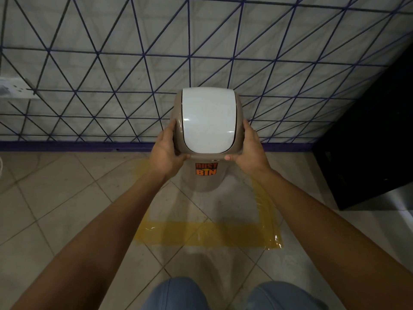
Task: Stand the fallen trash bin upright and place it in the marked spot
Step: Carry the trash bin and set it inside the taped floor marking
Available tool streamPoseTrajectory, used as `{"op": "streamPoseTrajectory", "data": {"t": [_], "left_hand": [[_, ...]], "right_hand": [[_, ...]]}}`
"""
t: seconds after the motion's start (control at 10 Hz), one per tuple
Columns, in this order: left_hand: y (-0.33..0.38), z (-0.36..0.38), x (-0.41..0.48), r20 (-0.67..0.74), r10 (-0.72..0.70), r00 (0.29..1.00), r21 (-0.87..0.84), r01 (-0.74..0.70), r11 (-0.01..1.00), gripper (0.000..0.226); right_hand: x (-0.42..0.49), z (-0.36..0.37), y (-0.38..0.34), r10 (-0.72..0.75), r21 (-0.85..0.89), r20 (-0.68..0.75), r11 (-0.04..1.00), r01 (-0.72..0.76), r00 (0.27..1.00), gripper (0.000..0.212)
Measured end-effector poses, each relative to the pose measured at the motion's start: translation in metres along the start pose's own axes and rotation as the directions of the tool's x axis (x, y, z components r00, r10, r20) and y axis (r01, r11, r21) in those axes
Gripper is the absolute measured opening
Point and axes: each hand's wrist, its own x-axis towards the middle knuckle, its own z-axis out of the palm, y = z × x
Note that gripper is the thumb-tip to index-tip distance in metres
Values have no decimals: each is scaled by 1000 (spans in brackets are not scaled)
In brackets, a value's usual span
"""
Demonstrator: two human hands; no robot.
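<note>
The trash bin [209, 121] stands upright in front of me, seen from above: a beige body with a white swing lid and an orange "DUST BIN" label [206, 168] on its near side. My left hand [166, 151] grips the left rim of the lid frame, and my right hand [248, 148] grips the right rim. The bin's base sits inside the square marked with yellow tape [201, 233] on the tiled floor, close to the wall; whether the base touches the floor I cannot tell.
A wall with a purple triangular line pattern [134, 63] rises right behind the bin. A black cabinet [368, 142] stands at the right. A pale wall fitting [15, 88] is at the far left. My knees in blue jeans [223, 294] show at the bottom.
</note>
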Motion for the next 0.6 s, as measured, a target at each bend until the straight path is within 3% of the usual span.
{"op": "streamPoseTrajectory", "data": {"t": [0.3, 0.5, 0.6], "left_hand": [[-3, -1, -18, -74, 53, 996, 83, -46, 995, 79], [5, -5, -31, -102, 109, 989, 151, -93, 984, 58], [21, -9, -35, -87, 121, 989, 174, -104, 979, 59]], "right_hand": [[-12, -4, 0, -6, -59, 16, 998, 7, 1000, 113], [-22, -14, -8, -21, -122, -4, 992, 21, 1000, 100], [-29, -26, -19, -29, -138, -16, 990, 27, 999, 95]]}}
